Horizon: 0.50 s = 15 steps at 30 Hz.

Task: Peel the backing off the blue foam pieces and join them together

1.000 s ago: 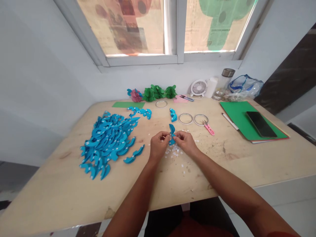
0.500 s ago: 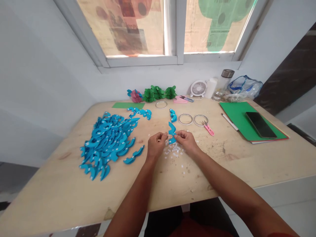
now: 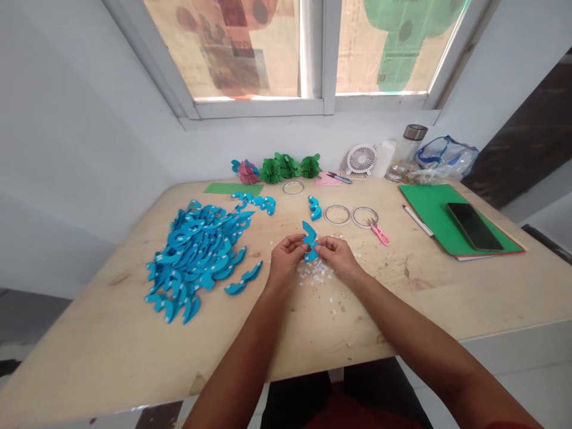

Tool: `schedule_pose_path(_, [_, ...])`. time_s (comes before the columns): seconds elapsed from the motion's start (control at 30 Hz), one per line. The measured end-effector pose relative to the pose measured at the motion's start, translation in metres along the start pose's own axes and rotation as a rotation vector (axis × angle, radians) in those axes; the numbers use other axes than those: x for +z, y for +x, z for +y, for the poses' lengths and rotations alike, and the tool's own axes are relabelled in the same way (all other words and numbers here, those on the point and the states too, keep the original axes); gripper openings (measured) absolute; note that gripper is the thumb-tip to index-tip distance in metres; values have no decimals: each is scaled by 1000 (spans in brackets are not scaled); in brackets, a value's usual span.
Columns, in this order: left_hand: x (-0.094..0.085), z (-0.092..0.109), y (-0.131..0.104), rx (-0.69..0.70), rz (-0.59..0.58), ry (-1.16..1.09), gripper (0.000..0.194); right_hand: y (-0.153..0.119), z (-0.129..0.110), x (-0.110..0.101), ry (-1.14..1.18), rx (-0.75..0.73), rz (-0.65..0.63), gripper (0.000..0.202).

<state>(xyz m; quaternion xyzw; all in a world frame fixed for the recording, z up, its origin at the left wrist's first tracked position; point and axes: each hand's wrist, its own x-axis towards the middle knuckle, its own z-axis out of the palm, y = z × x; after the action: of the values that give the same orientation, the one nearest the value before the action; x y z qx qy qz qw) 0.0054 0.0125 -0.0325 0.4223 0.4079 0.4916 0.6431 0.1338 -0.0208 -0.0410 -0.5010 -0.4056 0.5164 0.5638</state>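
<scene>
A wavy blue paper cutout [image 3: 309, 233] is held upright between my two hands over the middle of the table. My left hand [image 3: 287, 258] pinches its left edge, and my right hand [image 3: 338, 254] grips it from the right, fingers closed. Beneath them lies a scatter of small white paper squares [image 3: 316, 271]. Left of my hands spreads a large heap of similar blue cutouts [image 3: 196, 250] with white patches. One loose blue cutout [image 3: 243, 279] lies between the heap and my left wrist. Another small blue group [image 3: 314, 208] sits just beyond my hands.
Tape rolls [image 3: 337, 214] and pink-handled snips [image 3: 379, 232] lie beyond my right hand. Farther right are a white pen [image 3: 417, 220], a green folder [image 3: 429, 199] and a black phone [image 3: 473, 226]. Along the wall stand green paper figures [image 3: 286, 167], a fan [image 3: 361, 159] and a bottle [image 3: 409, 152].
My left hand has moved up to the blue cutout and its fingers now touch it. My right hand keeps its hold. The view has shifted slightly.
</scene>
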Motion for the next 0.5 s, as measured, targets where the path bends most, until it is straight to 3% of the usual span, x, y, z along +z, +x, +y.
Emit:
schedule_pose_path(0.17, [4, 2, -2, 71, 43, 39, 30, -1, -3, 1, -3, 2, 26, 20])
schedule_pose_path(0.5, [6, 2, -3, 98, 12, 38, 29, 2, 5, -1, 35, 15, 39, 21])
